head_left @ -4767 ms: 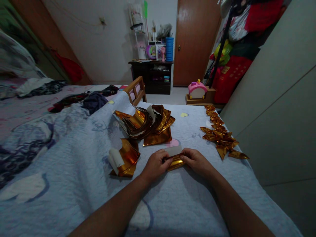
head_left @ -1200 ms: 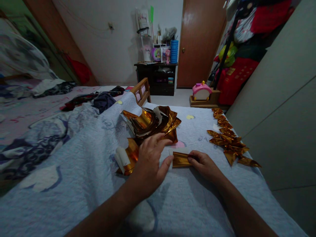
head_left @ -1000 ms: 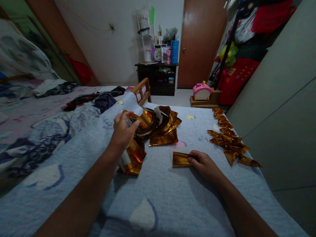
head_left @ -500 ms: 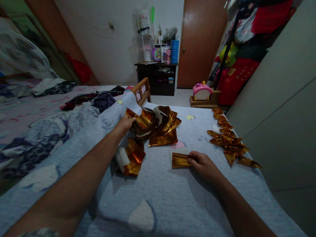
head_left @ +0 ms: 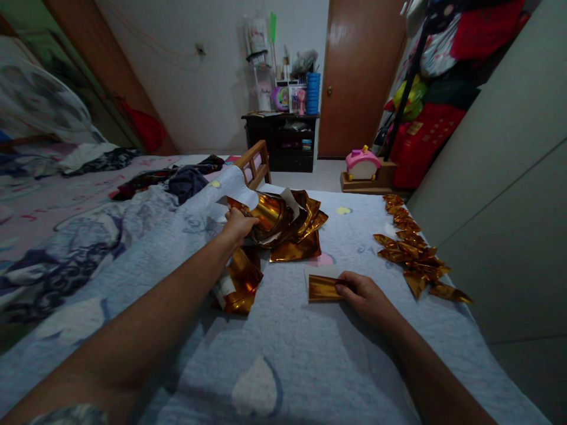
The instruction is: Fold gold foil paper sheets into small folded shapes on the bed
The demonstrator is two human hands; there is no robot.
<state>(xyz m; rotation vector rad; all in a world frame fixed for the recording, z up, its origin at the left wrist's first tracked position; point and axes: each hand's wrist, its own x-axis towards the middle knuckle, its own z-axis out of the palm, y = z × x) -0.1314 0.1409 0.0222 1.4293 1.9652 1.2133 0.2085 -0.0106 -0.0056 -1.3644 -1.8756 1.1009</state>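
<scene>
**Gold Foil Lot, Both Hands Engaged**

Clock readings taken from item 1.

1. Folded gold sheet (head_left: 324,288), on the blue-covered bed (head_left: 292,354); pale margin along its far and left edges. My right hand (head_left: 359,293) grips its three o'clock end, thumb on top.

2. Gold sheet stack (head_left: 268,211), between ten and eleven o'clock; curled, fanned, pale backing showing in places. My left hand (head_left: 240,225), at ten o'clock, is closed on its left end; how many sheets that grip takes in, I cannot tell.

3. Smaller gold bundle (head_left: 247,277), nine o'clock, nearer me than the stack; partly hidden by my left forearm (head_left: 146,321).

4. Folded gold pieces (head_left: 416,257), between two and three o'clock; pointed, strung along the bed's edge, well apart from both my hands.

5. Pink toy (head_left: 363,159), between twelve and one o'clock, beyond the bed.

6. Dark cabinet (head_left: 283,159), eleven o'clock, also beyond.
</scene>
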